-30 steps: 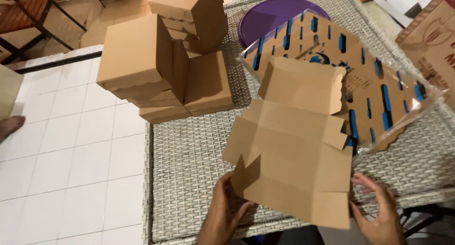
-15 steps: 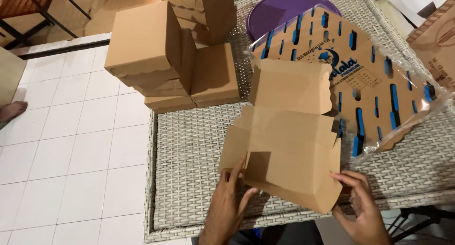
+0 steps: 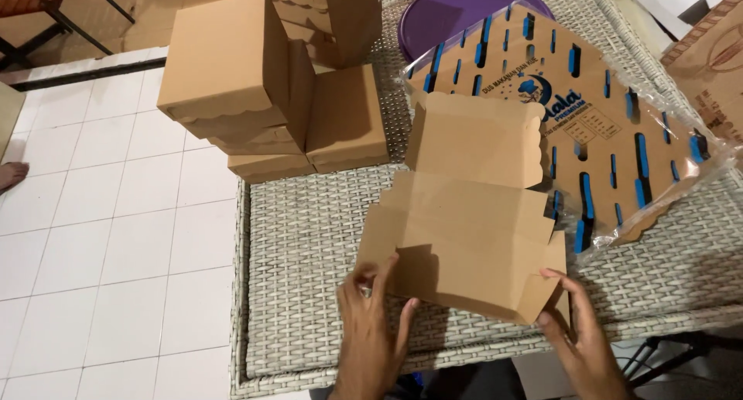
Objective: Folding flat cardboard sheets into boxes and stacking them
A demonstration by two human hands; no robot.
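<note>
Left hand: my left hand (image 3: pixel 371 330) is at the bottom centre of the frame, fingers closed on the left side flap of the cardboard box (image 3: pixel 464 241), thumb in front, the other fingers behind it.
Right hand: my right hand (image 3: pixel 584 338) is at the bottom right, fingers pinching the right corner flap of the same box.
Box: half folded, plain brown, in the middle of the frame, held just above the wicker table (image 3: pixel 309 237); its scalloped lid stands up at the back.
Finished boxes: a stack of closed brown boxes (image 3: pixel 271 83) is in the upper left of the table, well apart from my hands.
Flat sheets: a plastic-wrapped pack of flat cardboard sheets (image 3: pixel 604 114) with blue slots lies at the upper right, just behind the box.
Purple lid: a round purple lid (image 3: pixel 457 13) shows at the top, partly under the pack.
Floor: white tiles (image 3: pixel 108 237) fill the left side.
</note>
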